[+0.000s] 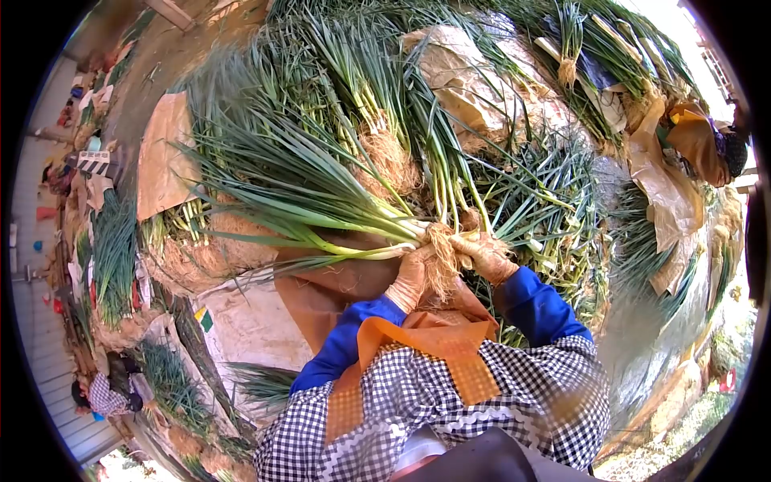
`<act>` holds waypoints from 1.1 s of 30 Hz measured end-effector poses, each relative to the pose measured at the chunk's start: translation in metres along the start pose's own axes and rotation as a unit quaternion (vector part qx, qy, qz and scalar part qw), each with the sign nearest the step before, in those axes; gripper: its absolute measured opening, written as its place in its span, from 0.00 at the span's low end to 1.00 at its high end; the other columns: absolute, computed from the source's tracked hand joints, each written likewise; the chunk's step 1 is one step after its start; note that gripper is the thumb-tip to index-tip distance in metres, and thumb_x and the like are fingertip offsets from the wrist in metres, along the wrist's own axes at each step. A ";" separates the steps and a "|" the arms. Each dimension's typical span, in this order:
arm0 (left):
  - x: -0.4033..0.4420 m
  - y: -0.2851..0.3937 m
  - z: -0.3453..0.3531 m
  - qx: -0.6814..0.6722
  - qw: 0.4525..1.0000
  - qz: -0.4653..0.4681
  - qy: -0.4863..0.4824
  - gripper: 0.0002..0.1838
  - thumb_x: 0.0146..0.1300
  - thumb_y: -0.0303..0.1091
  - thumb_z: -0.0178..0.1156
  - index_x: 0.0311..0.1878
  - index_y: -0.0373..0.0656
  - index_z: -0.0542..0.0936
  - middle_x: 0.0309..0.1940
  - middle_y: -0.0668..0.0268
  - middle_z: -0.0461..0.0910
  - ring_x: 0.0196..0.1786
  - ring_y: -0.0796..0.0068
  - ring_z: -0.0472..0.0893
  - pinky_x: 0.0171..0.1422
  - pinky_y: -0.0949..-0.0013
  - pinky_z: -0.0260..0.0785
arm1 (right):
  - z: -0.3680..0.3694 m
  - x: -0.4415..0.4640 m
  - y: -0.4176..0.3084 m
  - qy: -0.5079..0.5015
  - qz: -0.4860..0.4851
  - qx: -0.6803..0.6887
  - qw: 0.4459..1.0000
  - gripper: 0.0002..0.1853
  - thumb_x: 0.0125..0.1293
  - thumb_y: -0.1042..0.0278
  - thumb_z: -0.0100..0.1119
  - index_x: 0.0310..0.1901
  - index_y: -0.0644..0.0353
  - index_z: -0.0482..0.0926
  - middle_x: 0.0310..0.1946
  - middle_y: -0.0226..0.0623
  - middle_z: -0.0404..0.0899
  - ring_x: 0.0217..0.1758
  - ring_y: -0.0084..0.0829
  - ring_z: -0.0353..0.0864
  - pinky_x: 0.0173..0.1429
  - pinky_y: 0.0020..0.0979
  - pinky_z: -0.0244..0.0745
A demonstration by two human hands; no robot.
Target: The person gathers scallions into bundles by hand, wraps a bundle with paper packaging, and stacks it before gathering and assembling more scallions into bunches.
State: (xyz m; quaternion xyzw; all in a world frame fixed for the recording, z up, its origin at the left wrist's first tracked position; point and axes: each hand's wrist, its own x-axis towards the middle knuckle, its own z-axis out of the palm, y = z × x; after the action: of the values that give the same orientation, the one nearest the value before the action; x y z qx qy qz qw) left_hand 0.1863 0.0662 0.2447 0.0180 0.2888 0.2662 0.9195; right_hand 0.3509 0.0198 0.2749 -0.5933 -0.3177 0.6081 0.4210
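Observation:
A bunch of scallions (321, 193) with long green leaves fanning to the upper left lies across in front of me. My left hand (411, 277) is closed around the pale stems near their root end. My right hand (487, 257) is closed at the root end, its fingers on the scallions there. Stringy tan roots (440, 261) hang down between my two hands. Just beyond, more scallions (438, 173) stretch away with their stems toward my right hand, and another bundle shows a thick tan root mass (387, 165).
Loose leaves and trimmings (554, 217) pile up on my right. Tan sheeting (458, 76) lies among scallion heaps ahead, and a brown cloth (321, 297) covers my lap. A person (108, 398) is at far left, another person (727, 149) at far right.

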 end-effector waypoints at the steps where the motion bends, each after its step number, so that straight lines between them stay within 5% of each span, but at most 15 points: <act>1: -0.002 0.001 0.002 -0.017 0.999 -0.026 0.014 0.16 0.58 0.27 0.54 0.50 0.36 0.72 0.42 0.59 0.77 0.44 0.65 0.77 0.54 0.64 0.71 | -0.003 -0.005 0.000 -0.001 0.056 0.033 0.998 0.11 0.64 0.64 0.55 0.37 0.63 0.81 0.20 0.26 0.75 0.20 0.17 0.68 0.24 0.21 0.61; 3: -0.007 0.002 0.008 -0.004 0.999 -0.047 0.007 0.16 0.58 0.26 0.53 0.51 0.35 0.72 0.43 0.59 0.77 0.45 0.65 0.77 0.55 0.65 0.70 | -0.010 -0.007 -0.006 0.103 0.046 0.053 0.992 0.11 0.64 0.63 0.55 0.30 0.62 0.78 0.16 0.25 0.71 0.17 0.15 0.63 0.22 0.19 0.55; 8: -0.020 0.010 0.008 0.057 0.995 0.037 -0.075 0.16 0.58 0.25 0.53 0.51 0.33 0.72 0.43 0.58 0.77 0.45 0.64 0.78 0.52 0.63 0.73 | -0.050 -0.012 -0.026 0.040 -0.072 0.313 0.946 0.09 0.64 0.64 0.52 0.32 0.59 0.76 0.20 0.24 0.70 0.22 0.18 0.66 0.28 0.19 0.61; 9: -0.018 0.017 0.009 0.082 0.984 0.073 -0.139 0.17 0.58 0.25 0.53 0.52 0.32 0.71 0.45 0.58 0.76 0.47 0.64 0.77 0.53 0.63 0.72 | -0.081 -0.020 -0.031 0.116 -0.127 0.289 0.942 0.09 0.64 0.63 0.52 0.32 0.59 0.76 0.20 0.25 0.71 0.22 0.21 0.68 0.29 0.21 0.64; 10: -0.023 0.024 0.002 0.046 0.992 0.077 -0.086 0.18 0.59 0.26 0.53 0.52 0.32 0.71 0.46 0.58 0.76 0.47 0.64 0.77 0.54 0.62 0.72 | -0.125 -0.028 -0.038 0.224 -0.191 0.241 0.925 0.10 0.64 0.61 0.51 0.33 0.58 0.76 0.19 0.25 0.71 0.23 0.23 0.69 0.31 0.24 0.67; 13: -0.035 0.028 -0.021 -0.005 0.999 0.043 -0.028 0.15 0.59 0.26 0.53 0.50 0.34 0.72 0.45 0.59 0.77 0.47 0.65 0.77 0.55 0.63 0.71 | -0.260 -0.043 -0.015 0.498 -0.186 -0.122 0.838 0.11 0.64 0.57 0.50 0.35 0.56 0.76 0.18 0.27 0.73 0.24 0.30 0.75 0.35 0.30 0.75; 14: -0.025 0.024 -0.039 -0.006 0.998 0.043 -0.042 0.14 0.59 0.25 0.53 0.49 0.34 0.73 0.44 0.59 0.77 0.48 0.66 0.77 0.55 0.63 0.71 | -0.269 -0.044 0.021 0.480 -0.060 -0.383 0.787 0.15 0.62 0.53 0.52 0.36 0.57 0.77 0.20 0.31 0.75 0.27 0.32 0.77 0.35 0.32 0.76; 16: -0.023 0.024 -0.031 -0.018 0.998 0.045 -0.028 0.14 0.59 0.25 0.53 0.49 0.35 0.73 0.44 0.60 0.77 0.47 0.65 0.77 0.54 0.63 0.71 | -0.249 -0.042 0.037 0.251 0.157 -0.708 0.641 0.21 0.57 0.45 0.56 0.36 0.58 0.78 0.27 0.41 0.80 0.30 0.38 0.81 0.33 0.36 0.77; 18: -0.026 0.024 -0.027 -0.036 0.998 0.050 0.005 0.15 0.58 0.24 0.54 0.49 0.36 0.73 0.44 0.60 0.77 0.46 0.66 0.78 0.54 0.63 0.72 | -0.184 -0.032 0.037 0.234 0.051 -0.629 0.740 0.13 0.63 0.54 0.53 0.37 0.55 0.79 0.28 0.34 0.81 0.28 0.29 0.79 0.37 0.30 0.77; 20: -0.027 0.027 -0.035 -0.027 0.999 0.040 0.007 0.15 0.57 0.24 0.54 0.49 0.36 0.73 0.43 0.60 0.77 0.46 0.66 0.78 0.54 0.63 0.72 | -0.110 -0.024 0.026 0.209 0.084 -0.313 0.923 0.23 0.58 0.43 0.54 0.40 0.57 0.79 0.33 0.45 0.81 0.38 0.40 0.81 0.43 0.35 0.74; 21: -0.027 0.027 -0.036 -0.022 0.999 0.030 0.001 0.15 0.57 0.24 0.54 0.49 0.36 0.73 0.43 0.60 0.78 0.46 0.66 0.78 0.54 0.62 0.72 | -0.079 -0.024 0.012 0.180 0.108 -0.265 0.941 0.25 0.57 0.42 0.55 0.39 0.59 0.79 0.31 0.45 0.81 0.37 0.40 0.81 0.42 0.35 0.74; 23: -0.030 0.027 -0.028 -0.015 0.999 0.032 -0.017 0.15 0.58 0.24 0.53 0.49 0.35 0.73 0.43 0.60 0.78 0.45 0.65 0.78 0.54 0.62 0.72 | -0.058 -0.001 0.037 0.195 0.011 -0.443 0.875 0.27 0.54 0.39 0.57 0.37 0.60 0.79 0.29 0.44 0.80 0.36 0.41 0.81 0.41 0.37 0.74; 26: -0.028 0.028 -0.038 0.026 0.998 0.056 0.008 0.14 0.58 0.25 0.52 0.48 0.35 0.74 0.43 0.59 0.79 0.45 0.66 0.78 0.52 0.63 0.73 | -0.033 0.021 0.042 0.153 0.056 -0.556 0.815 0.20 0.54 0.43 0.58 0.31 0.54 0.80 0.23 0.39 0.79 0.31 0.38 0.80 0.37 0.37 0.74; 31: -0.025 0.027 -0.053 -0.001 0.997 0.060 0.046 0.19 0.57 0.23 0.51 0.55 0.35 0.69 0.49 0.58 0.75 0.50 0.60 0.76 0.57 0.58 0.70 | -0.052 0.024 0.032 0.177 0.011 -0.373 0.911 0.15 0.60 0.55 0.53 0.40 0.55 0.81 0.29 0.42 0.80 0.34 0.41 0.80 0.40 0.35 0.75; 33: -0.023 0.029 -0.056 -0.005 0.999 0.035 0.020 0.18 0.58 0.24 0.51 0.54 0.34 0.70 0.48 0.57 0.76 0.49 0.61 0.77 0.57 0.58 0.70 | -0.053 0.023 0.047 0.193 -0.181 -0.384 0.885 0.18 0.62 0.53 0.53 0.42 0.59 0.80 0.27 0.38 0.81 0.31 0.36 0.81 0.39 0.33 0.75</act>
State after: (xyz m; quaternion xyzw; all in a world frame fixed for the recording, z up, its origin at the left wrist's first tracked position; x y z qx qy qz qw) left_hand 0.1264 0.0724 0.2156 0.0178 0.3050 0.3002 0.9036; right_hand 0.3987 0.0137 0.2175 -0.7461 -0.5409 0.2252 0.3163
